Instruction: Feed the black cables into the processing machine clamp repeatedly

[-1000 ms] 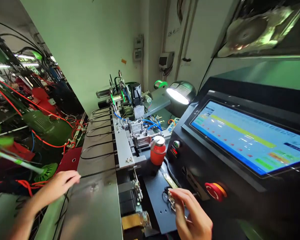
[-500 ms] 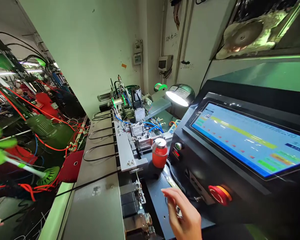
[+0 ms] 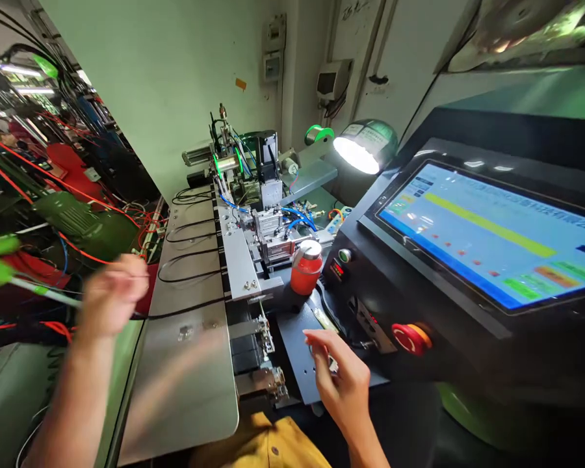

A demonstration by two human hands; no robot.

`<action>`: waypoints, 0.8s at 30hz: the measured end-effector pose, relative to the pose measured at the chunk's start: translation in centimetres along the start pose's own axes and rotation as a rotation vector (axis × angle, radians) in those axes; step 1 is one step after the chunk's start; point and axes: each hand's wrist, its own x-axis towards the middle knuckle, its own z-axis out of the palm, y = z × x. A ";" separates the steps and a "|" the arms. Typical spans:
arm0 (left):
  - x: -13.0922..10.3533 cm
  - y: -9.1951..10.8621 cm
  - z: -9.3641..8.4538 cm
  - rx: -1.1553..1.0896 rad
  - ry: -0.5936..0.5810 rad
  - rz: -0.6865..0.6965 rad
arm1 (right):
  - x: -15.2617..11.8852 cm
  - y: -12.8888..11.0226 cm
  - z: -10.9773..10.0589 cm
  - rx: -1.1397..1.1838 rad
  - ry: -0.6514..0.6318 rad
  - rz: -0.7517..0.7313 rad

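My left hand (image 3: pixel 117 296), smeared by motion, is over the left edge of the metal plate (image 3: pixel 185 377). Close to it is the near end stretch of a black cable (image 3: pixel 190 312); whether the fingers touch it cannot be told. Several looped black cables lie on the plate farther back, their ends at the machine's long row of holders. My right hand (image 3: pixel 344 370) hovers over the dark base plate (image 3: pixel 295 354), fingers curled, thumb and forefinger tips close together. Something small and pale shows between them, too unclear to name. Small metal clamps (image 3: pixel 268 335) stand left of this hand.
A red-filled jar (image 3: pixel 306 273) stands behind my right hand. To the right are a control panel with a lit screen (image 3: pixel 482 240) and a red stop button (image 3: pixel 409 339). A lit lamp (image 3: pixel 365 146) hangs above. A green fan (image 3: pixel 0 253) is at far left.
My left hand has come up from the lower left edge to the metal plate's side. My right hand keeps its curled shape near the clamps. The view has tilted down.
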 end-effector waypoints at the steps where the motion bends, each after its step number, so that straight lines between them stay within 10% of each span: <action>1: 0.1 0.2 3.2 -0.051 -0.127 0.016 | 0.0 -0.2 0.1 0.037 -0.017 0.049; 4: -0.4 0.7 11.9 0.004 -0.550 -0.018 | 0.1 -0.9 0.4 0.182 -0.109 0.215; 7: -1.8 0.3 16.0 0.066 -0.574 0.009 | 0.3 -1.5 1.0 0.280 -0.212 0.319; 17: -3.5 -1.3 15.9 0.229 -0.516 0.077 | 1.0 -1.6 2.0 0.342 -0.339 0.378; 24: -4.7 -0.2 17.3 -0.167 -0.468 -0.251 | -0.5 -2.3 5.2 0.200 0.186 0.023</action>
